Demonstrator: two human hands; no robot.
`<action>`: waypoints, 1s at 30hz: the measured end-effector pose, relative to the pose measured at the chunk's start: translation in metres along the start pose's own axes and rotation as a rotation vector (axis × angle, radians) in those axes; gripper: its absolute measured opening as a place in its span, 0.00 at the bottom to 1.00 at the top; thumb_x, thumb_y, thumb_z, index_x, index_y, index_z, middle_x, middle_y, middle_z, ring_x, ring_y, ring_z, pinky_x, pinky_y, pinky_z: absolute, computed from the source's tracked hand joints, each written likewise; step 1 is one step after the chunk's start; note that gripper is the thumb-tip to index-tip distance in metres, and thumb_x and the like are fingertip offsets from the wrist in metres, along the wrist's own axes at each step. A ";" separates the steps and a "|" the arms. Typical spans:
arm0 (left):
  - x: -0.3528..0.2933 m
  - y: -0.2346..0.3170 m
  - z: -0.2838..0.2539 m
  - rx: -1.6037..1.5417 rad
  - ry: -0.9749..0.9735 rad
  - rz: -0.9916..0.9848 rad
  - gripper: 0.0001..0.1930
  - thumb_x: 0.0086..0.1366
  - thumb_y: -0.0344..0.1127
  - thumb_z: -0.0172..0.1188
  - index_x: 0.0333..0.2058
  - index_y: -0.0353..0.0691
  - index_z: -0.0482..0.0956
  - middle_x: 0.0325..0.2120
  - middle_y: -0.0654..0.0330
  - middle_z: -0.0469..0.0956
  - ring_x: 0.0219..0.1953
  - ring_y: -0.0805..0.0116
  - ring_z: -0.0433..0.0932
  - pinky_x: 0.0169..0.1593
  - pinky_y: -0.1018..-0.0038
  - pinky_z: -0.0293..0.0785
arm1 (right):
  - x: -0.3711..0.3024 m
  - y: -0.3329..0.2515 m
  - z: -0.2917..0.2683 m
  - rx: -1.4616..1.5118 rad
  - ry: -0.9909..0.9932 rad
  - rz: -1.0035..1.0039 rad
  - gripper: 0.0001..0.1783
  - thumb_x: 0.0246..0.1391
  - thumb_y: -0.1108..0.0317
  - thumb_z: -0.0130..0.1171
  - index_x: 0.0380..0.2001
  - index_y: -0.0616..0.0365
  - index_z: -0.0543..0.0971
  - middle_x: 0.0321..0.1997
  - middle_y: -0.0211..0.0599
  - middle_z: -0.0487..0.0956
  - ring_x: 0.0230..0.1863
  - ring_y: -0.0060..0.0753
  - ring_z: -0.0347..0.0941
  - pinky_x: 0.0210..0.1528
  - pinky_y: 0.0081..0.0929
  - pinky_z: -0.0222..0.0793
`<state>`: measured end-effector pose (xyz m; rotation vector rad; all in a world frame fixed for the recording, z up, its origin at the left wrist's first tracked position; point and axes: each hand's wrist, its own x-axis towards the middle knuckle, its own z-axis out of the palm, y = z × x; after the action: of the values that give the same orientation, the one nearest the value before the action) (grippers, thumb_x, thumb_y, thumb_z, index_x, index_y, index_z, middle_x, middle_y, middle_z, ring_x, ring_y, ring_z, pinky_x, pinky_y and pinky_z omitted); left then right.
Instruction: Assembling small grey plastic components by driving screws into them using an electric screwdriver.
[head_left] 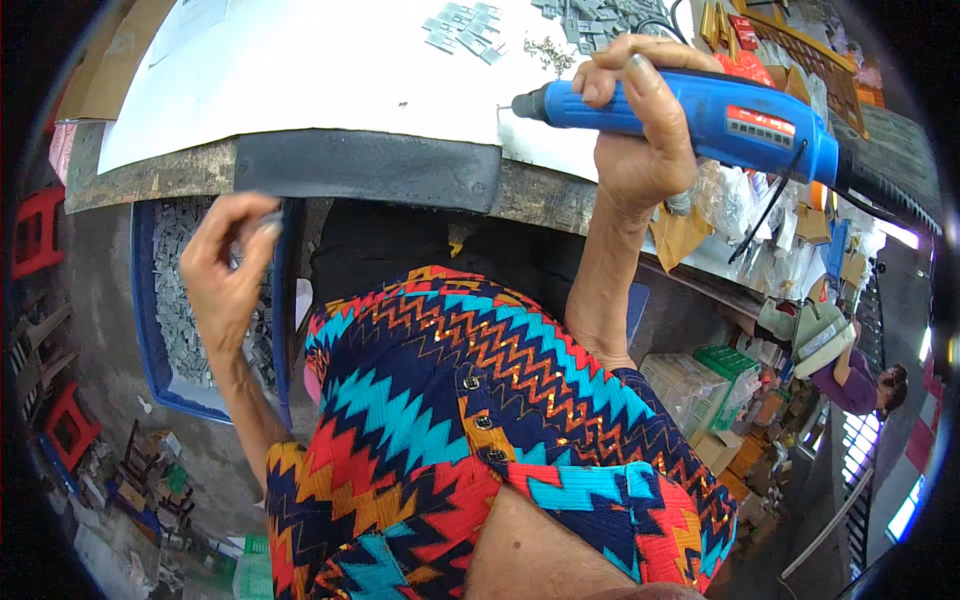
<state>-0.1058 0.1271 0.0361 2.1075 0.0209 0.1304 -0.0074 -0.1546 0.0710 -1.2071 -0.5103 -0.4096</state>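
Observation:
My right hand (pixel 645 130) is wrapped round a blue electric screwdriver (pixel 715 115), held nearly level above the white-covered tabletop. Its dark nose and thin bit (pixel 504 107) point left. My left hand (pixel 228 265) is over a blue bin (pixel 148 300) at the left, below the table edge. Its thumb and forefinger are pinched on a small grey piece (pixel 272 217), blurred and only partly visible. Many small grey plastic parts (pixel 185 330) fill the bin. A group of grey parts (pixel 466 30) and a scatter of tiny screws (pixel 550 55) lie on the white sheet.
A dark pad (pixel 370 168) covers part of the worn wooden table edge. More grey parts (pixel 600 20) are heaped at the far side. Plastic bags (pixel 735 200) clutter the right, near the tool's cable (pixel 885 198). Another person (pixel 850 380) is farther right. Red stools (pixel 70 430) stand left.

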 end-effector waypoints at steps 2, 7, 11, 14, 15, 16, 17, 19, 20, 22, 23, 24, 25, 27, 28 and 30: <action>-0.018 -0.011 -0.021 -0.017 0.056 -0.073 0.07 0.50 0.23 0.56 0.31 0.36 0.75 0.23 0.68 0.69 0.24 0.81 0.62 0.29 0.84 0.59 | 0.000 -0.003 -0.001 0.006 0.043 0.020 0.10 0.43 0.75 0.47 0.32 0.67 0.69 0.27 0.50 0.72 0.21 0.32 0.67 0.29 0.36 0.65; -0.044 -0.059 -0.056 0.237 0.018 -0.324 0.08 0.51 0.22 0.54 0.33 0.35 0.74 0.24 0.65 0.69 0.28 0.79 0.66 0.32 0.83 0.62 | 0.001 -0.003 -0.005 0.029 0.089 0.034 0.11 0.44 0.72 0.47 0.32 0.66 0.70 0.27 0.50 0.72 0.21 0.34 0.67 0.30 0.36 0.63; -0.042 -0.079 -0.041 0.502 0.067 -0.077 0.09 0.55 0.25 0.53 0.36 0.36 0.75 0.27 0.61 0.73 0.29 0.73 0.70 0.36 0.77 0.67 | 0.002 -0.005 -0.006 0.032 0.116 0.013 0.10 0.44 0.71 0.48 0.31 0.65 0.71 0.28 0.50 0.73 0.22 0.34 0.67 0.30 0.37 0.63; -0.021 -0.031 -0.014 0.313 0.125 -0.053 0.08 0.54 0.24 0.53 0.35 0.35 0.75 0.26 0.61 0.74 0.28 0.74 0.71 0.35 0.79 0.67 | -0.001 -0.007 -0.004 0.080 0.154 0.024 0.10 0.45 0.70 0.48 0.31 0.64 0.73 0.28 0.51 0.73 0.23 0.34 0.68 0.31 0.37 0.62; -0.012 -0.014 -0.003 0.257 0.126 0.017 0.08 0.54 0.24 0.54 0.35 0.35 0.75 0.27 0.62 0.74 0.28 0.75 0.71 0.34 0.80 0.67 | -0.001 -0.008 -0.002 0.126 0.185 0.025 0.10 0.45 0.70 0.48 0.32 0.64 0.73 0.28 0.50 0.74 0.23 0.34 0.68 0.31 0.37 0.62; 0.000 -0.001 0.012 0.193 0.122 0.094 0.08 0.54 0.24 0.54 0.34 0.34 0.75 0.27 0.62 0.74 0.28 0.75 0.71 0.34 0.81 0.67 | -0.002 -0.009 -0.002 0.162 0.219 0.019 0.11 0.46 0.70 0.49 0.32 0.64 0.73 0.28 0.50 0.74 0.23 0.33 0.67 0.32 0.37 0.61; 0.012 0.015 0.029 0.106 0.081 0.156 0.08 0.54 0.24 0.55 0.35 0.34 0.75 0.27 0.62 0.74 0.27 0.76 0.71 0.33 0.81 0.67 | 0.000 -0.011 -0.006 0.159 0.223 0.015 0.11 0.46 0.70 0.49 0.32 0.64 0.73 0.28 0.50 0.74 0.23 0.33 0.67 0.32 0.37 0.61; 0.030 0.037 0.060 -0.036 0.026 0.213 0.09 0.53 0.25 0.56 0.35 0.34 0.75 0.26 0.62 0.74 0.27 0.76 0.71 0.32 0.82 0.67 | 0.002 -0.011 -0.010 0.103 0.110 -0.004 0.11 0.46 0.69 0.49 0.33 0.63 0.74 0.29 0.50 0.74 0.23 0.33 0.67 0.32 0.36 0.61; 0.038 0.043 0.076 -0.104 0.001 0.218 0.10 0.52 0.26 0.57 0.36 0.34 0.75 0.27 0.61 0.74 0.28 0.76 0.71 0.32 0.82 0.67 | 0.002 -0.013 -0.008 0.106 0.109 -0.003 0.11 0.46 0.69 0.49 0.33 0.63 0.74 0.29 0.50 0.74 0.23 0.33 0.67 0.32 0.36 0.61; 0.059 0.046 0.105 -0.148 -0.046 0.315 0.12 0.50 0.27 0.59 0.36 0.35 0.74 0.27 0.60 0.72 0.28 0.73 0.70 0.32 0.79 0.67 | 0.001 -0.016 -0.005 0.201 0.159 0.009 0.12 0.47 0.68 0.49 0.34 0.63 0.75 0.31 0.50 0.74 0.23 0.33 0.67 0.32 0.36 0.61; 0.065 0.046 0.116 -0.148 -0.045 0.314 0.12 0.50 0.27 0.59 0.36 0.35 0.74 0.27 0.60 0.72 0.28 0.73 0.70 0.32 0.79 0.67 | 0.001 -0.018 -0.004 0.202 0.158 0.009 0.12 0.47 0.68 0.49 0.34 0.63 0.75 0.31 0.50 0.74 0.23 0.33 0.67 0.32 0.36 0.61; 0.071 0.046 0.128 -0.129 -0.024 0.371 0.12 0.49 0.28 0.60 0.35 0.35 0.74 0.27 0.59 0.72 0.28 0.72 0.69 0.32 0.77 0.67 | 0.001 -0.020 -0.005 0.191 0.162 0.011 0.12 0.47 0.68 0.49 0.34 0.63 0.75 0.31 0.50 0.75 0.23 0.33 0.67 0.32 0.35 0.61; 0.075 0.046 0.136 -0.109 -0.001 0.427 0.12 0.48 0.28 0.61 0.34 0.35 0.74 0.27 0.59 0.72 0.27 0.70 0.69 0.32 0.75 0.67 | 0.001 -0.021 -0.005 0.180 0.165 0.014 0.12 0.47 0.68 0.49 0.34 0.63 0.75 0.31 0.51 0.75 0.23 0.33 0.66 0.32 0.35 0.61; 0.078 0.043 0.144 -0.110 -0.002 0.423 0.12 0.48 0.28 0.61 0.33 0.35 0.74 0.27 0.59 0.72 0.27 0.69 0.68 0.32 0.75 0.67 | 0.002 -0.021 -0.004 0.214 0.200 -0.003 0.11 0.47 0.70 0.48 0.33 0.65 0.72 0.29 0.50 0.74 0.21 0.33 0.67 0.31 0.36 0.63; 0.079 0.042 0.147 -0.109 0.001 0.417 0.11 0.48 0.28 0.61 0.31 0.35 0.73 0.26 0.59 0.71 0.26 0.68 0.67 0.31 0.74 0.66 | 0.002 -0.021 -0.004 0.251 0.232 -0.018 0.10 0.47 0.73 0.47 0.33 0.66 0.69 0.27 0.50 0.73 0.20 0.33 0.68 0.29 0.36 0.66; 0.081 0.039 0.149 -0.090 -0.012 0.429 0.10 0.48 0.29 0.61 0.30 0.35 0.73 0.26 0.59 0.71 0.26 0.68 0.68 0.31 0.74 0.66 | 0.002 -0.020 -0.005 0.245 0.233 -0.028 0.10 0.47 0.73 0.47 0.33 0.66 0.69 0.27 0.50 0.73 0.20 0.34 0.68 0.29 0.37 0.66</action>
<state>-0.0115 -0.0143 0.0007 1.9952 -0.4378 0.3673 -0.0161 -0.1660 0.0858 -0.9041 -0.3644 -0.4895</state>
